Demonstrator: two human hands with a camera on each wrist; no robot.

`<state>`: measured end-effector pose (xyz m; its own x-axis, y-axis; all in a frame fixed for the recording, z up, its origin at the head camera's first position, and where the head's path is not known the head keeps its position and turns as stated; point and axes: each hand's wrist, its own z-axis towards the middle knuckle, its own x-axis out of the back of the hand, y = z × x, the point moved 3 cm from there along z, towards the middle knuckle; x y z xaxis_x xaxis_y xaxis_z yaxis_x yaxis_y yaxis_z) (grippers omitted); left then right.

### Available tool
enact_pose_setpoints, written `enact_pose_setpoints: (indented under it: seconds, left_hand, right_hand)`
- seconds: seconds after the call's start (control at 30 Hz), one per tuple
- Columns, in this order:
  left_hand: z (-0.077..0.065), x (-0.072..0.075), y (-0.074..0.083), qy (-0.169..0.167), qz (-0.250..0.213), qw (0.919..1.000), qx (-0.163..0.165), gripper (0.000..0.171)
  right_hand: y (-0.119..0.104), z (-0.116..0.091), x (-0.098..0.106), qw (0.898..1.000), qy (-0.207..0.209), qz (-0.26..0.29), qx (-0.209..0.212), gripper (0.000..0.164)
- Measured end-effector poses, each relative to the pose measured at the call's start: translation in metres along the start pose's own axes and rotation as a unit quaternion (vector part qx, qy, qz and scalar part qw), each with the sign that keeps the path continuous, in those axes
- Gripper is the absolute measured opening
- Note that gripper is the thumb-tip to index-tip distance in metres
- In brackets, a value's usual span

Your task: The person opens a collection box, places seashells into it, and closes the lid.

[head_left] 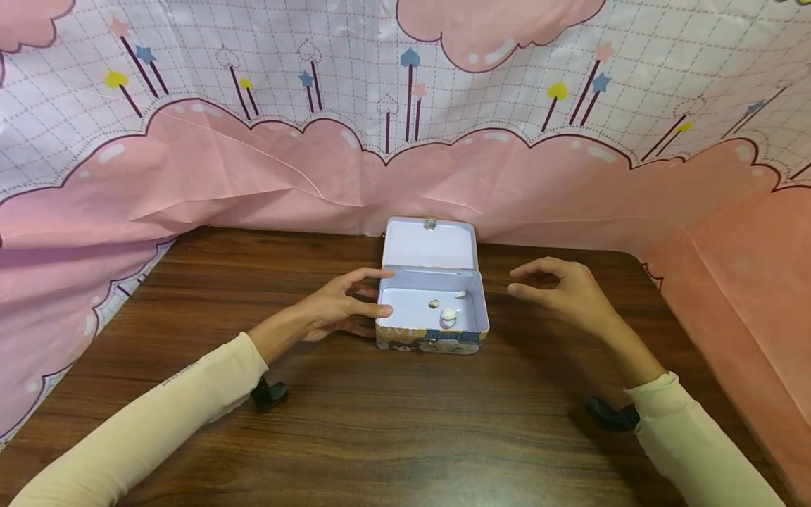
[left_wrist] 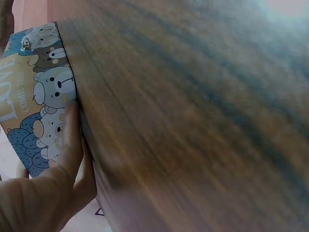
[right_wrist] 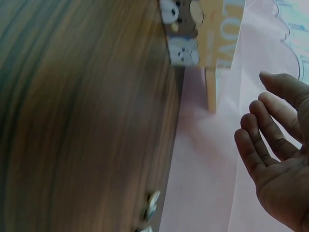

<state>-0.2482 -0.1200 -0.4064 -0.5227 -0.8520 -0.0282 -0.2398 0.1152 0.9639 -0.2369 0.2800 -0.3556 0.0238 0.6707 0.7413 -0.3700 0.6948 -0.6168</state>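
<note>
A small tin box [head_left: 433,341] with cartoon bears on its sides stands on the table, its lid [head_left: 431,243] tipped back. Inside lie a white seashell [head_left: 448,315], a small brownish spiral shell [head_left: 434,304] and a little white shell [head_left: 460,295]. My left hand [head_left: 336,303] grips the box's left end, thumb and index finger at the rim and other fingers low against the outside. In the left wrist view a finger [left_wrist: 72,137] presses on the printed wall. To the right of the box, my right hand [head_left: 567,289] hovers with nothing in it, fingers loosely bent.
The dark wooden table [head_left: 412,436] ends at a pink cloud-patterned cloth [head_left: 285,183] behind the box. In the right wrist view, small shiny pieces [right_wrist: 152,204] lie near the table edge. Black straps [head_left: 269,394] show at both wrists.
</note>
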Motion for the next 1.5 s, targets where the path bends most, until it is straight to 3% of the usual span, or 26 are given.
enact_pose_setpoints:
  seconds: [0.4,0.6,1.0,1.27,1.5]
  left_hand:
    - [0.002,-0.001,-0.001,0.011,-0.002,0.9999,0.005,0.082]
    - [0.001,-0.001,-0.001,0.013,0.000,0.9999,0.003,0.085]
    - [0.001,-0.001,-0.001,0.019,0.011,0.9998,0.004,0.081]
    - [0.002,0.000,-0.001,0.020,0.011,0.9997,0.006,0.081]
    - [0.002,0.000,-0.001,0.020,0.012,0.9997,0.007,0.082]
  right_hand:
    - [0.050,-0.022,0.039,0.997,-0.003,-0.041,-0.068,0.039]
    - [0.074,-0.028,0.052,0.994,0.003,-0.069,-0.082,0.042]
    - [0.120,-0.031,0.054,0.989,-0.055,-0.076,-0.111,0.043]
    - [0.140,-0.031,0.053,0.982,-0.122,-0.060,-0.127,0.050]
    - [0.149,-0.029,0.050,0.983,-0.125,-0.061,-0.118,0.046]
